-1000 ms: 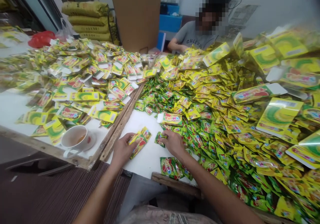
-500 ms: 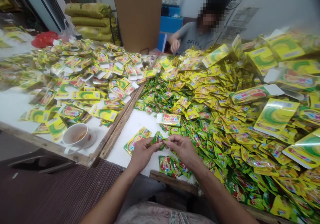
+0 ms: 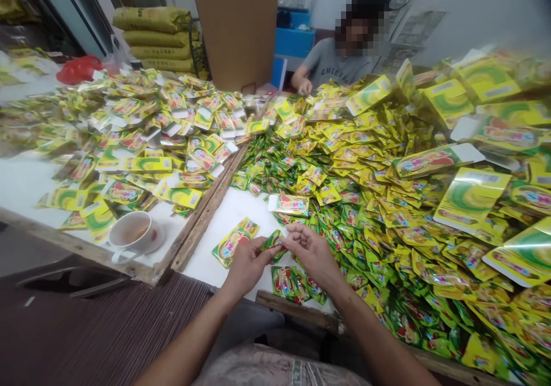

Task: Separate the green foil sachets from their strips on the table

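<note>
My left hand (image 3: 248, 264) pinches a small green sachet (image 3: 272, 240) between thumb and fingers, above the white tabletop. At the sachet's right edge, my right hand (image 3: 313, 255) has its fingers curled and thumb tip against it; the exact contact is partly hidden. A flat yellow-green box (image 3: 235, 244) lies just beyond my left hand. Below my hands, several green sachets (image 3: 284, 281) rest side by side near the table edge. Another small box (image 3: 289, 204) with a white end flap lies beyond my right hand, against the sachet pile.
A large heap of green and yellow sachets (image 3: 370, 168) rises to the right, with open boxes (image 3: 471, 199) on top. Packed boxes (image 3: 148, 165) cover the left table, where a cup of brown liquid (image 3: 136, 231) stands near the corner. A co-worker (image 3: 340, 59) sits opposite.
My right-hand fingers have lifted and curled back slightly from their pinch at the sachet's edge. My left hand still holds the sachet. The co-worker's hand has moved slightly.
</note>
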Tool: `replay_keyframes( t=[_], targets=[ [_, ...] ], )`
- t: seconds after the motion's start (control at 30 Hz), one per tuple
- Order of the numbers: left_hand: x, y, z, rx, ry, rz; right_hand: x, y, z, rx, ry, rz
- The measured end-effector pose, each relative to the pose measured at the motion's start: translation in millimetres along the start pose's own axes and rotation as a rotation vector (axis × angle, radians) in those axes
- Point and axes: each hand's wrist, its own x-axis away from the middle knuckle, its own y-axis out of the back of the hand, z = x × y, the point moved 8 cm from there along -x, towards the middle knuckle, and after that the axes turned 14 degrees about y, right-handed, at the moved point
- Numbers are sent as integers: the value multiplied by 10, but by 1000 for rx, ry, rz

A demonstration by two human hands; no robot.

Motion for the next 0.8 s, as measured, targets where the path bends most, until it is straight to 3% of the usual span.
replay_keyframes(
  t=[0.2, 0.37, 0.43, 0.53, 0.6, 0.7, 0.8],
  targets=[
    [38, -85, 120, -84, 85, 107, 13, 39, -120, 59, -26, 7],
    [56, 18, 125, -317, 20, 47, 28, -207, -140, 15, -61, 219],
    [75, 195, 40, -402, -37, -62, -56, -210, -147, 39, -68, 187],
    [152, 659, -170, -667, -131, -473, -301, -149, -220, 81, -78, 33],
    [167, 863, -219, -903, -105, -648, -498, -171, -284, 143, -64, -22],
    [83, 946, -101, -1096, 8, -632, -727, -363, -380, 286, -49, 75],
    [29, 887, 16, -1096, 49, -569, -789, -526, -422, 441, -24, 224]
  ],
)
